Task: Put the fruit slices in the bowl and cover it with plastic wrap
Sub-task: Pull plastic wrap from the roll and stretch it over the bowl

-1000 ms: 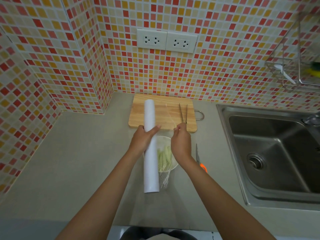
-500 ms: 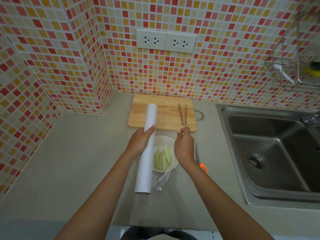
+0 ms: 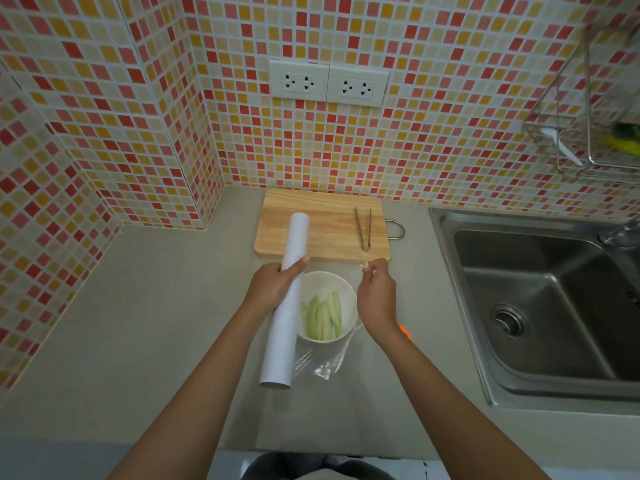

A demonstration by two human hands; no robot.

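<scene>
A white bowl point(image 3: 341, 284) stands on the counter in front of the cutting board, with several pale green fruit slices point(image 3: 322, 317) inside. My left hand point(image 3: 273, 284) grips a white roll of plastic wrap point(image 3: 285, 306) held along the bowl's left side. My right hand point(image 3: 376, 293) pinches the far edge of the clear plastic film point(image 3: 323, 362) at the bowl's right. The film stretches over the bowl, and a crumpled loose end lies on the counter in front of it.
A wooden cutting board point(image 3: 322, 221) with metal tongs point(image 3: 363, 228) lies behind the bowl. Orange-handled scissors point(image 3: 404, 331) peek out under my right wrist. A steel sink point(image 3: 540, 306) fills the right side. A wire rack point(image 3: 588, 126) hangs on the tiled wall.
My left hand has swung the roll leftward and tilted it, uncovering the bowl. My right hand has moved right with the film edge, and the film is drawn wider over the bowl.
</scene>
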